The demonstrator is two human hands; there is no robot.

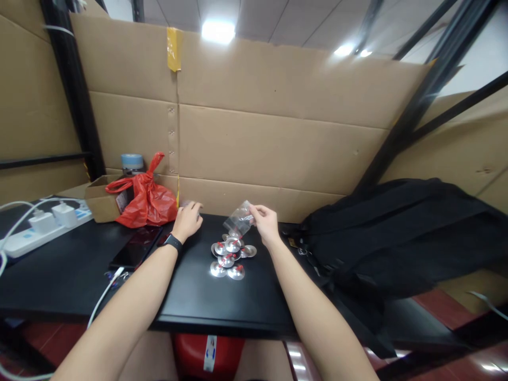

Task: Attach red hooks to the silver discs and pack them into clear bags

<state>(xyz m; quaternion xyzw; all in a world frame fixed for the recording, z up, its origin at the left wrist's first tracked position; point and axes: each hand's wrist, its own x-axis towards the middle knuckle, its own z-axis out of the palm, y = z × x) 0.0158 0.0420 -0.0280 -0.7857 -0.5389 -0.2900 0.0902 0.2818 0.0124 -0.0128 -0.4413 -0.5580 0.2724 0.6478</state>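
My right hand (265, 221) pinches the edge of a small clear plastic bag (238, 218) between thumb and fingers. The bag hangs tilted over the back of a pile of shiny silver domed discs (233, 245) with red bits at their centres, which look like small finger cymbals. Two of these discs lie at the front of the pile. My left hand (189, 220), with a dark watch on its wrist, rests by the cardboard wall, right of a red plastic bag. Its fingers are bent and apart; whatever lies beneath them is mostly hidden.
The red plastic bag (148, 198) sits beside a small cardboard box (103, 198) and a blue-lidded jar (132, 162). A dark phone (135, 247) and a white power strip (50, 233) lie left. A black backpack (397, 233) covers the right side. Cardboard (270, 143) walls the back.
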